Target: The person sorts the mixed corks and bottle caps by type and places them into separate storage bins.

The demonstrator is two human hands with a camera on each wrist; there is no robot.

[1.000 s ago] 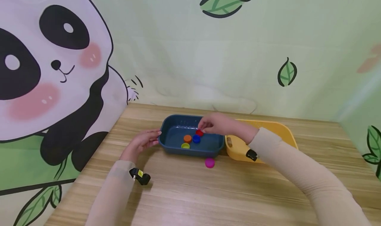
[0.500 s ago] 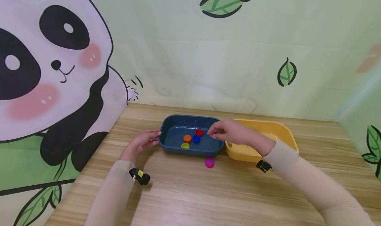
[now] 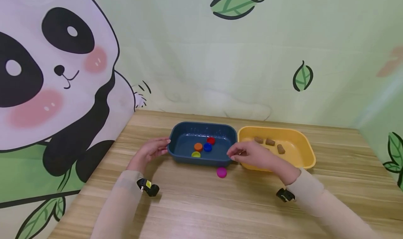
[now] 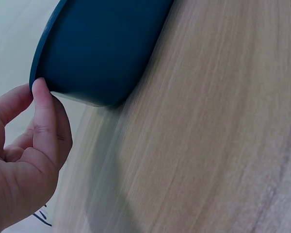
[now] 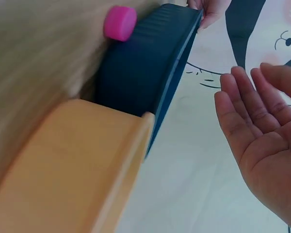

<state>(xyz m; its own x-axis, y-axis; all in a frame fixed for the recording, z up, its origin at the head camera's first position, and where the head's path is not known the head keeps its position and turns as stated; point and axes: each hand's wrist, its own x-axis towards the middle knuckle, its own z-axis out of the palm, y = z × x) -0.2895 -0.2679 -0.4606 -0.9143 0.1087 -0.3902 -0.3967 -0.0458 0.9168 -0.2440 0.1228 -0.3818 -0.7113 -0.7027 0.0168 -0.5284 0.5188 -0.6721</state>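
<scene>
My left hand (image 3: 151, 149) pinches the left rim of a dark blue basin (image 3: 204, 160); the left wrist view shows finger and thumb at the rim (image 4: 33, 73). Inside the basin lie a red cap (image 3: 211, 140), a blue cap (image 3: 207, 147), an orange cap (image 3: 198, 147) and a yellow cap (image 3: 196, 155). A magenta cap (image 3: 221, 172) lies on the table just in front of it. My right hand (image 3: 252, 155) hovers over the spot where the two basins meet, fingers loosely bent. In the right wrist view its palm (image 5: 266, 145) shows bare, holding nothing.
A yellow basin (image 3: 303, 163) stands right beside the blue one. Several small brown pieces (image 3: 281, 149) lie in it, partly hidden by the right hand. Behind the wooden table (image 3: 195, 207) rises a panda-printed cloth backdrop (image 3: 252, 57).
My right hand has left the red cap in the blue basin and moved right and nearer. The brown pieces have come into view. My left hand has stayed at the rim.
</scene>
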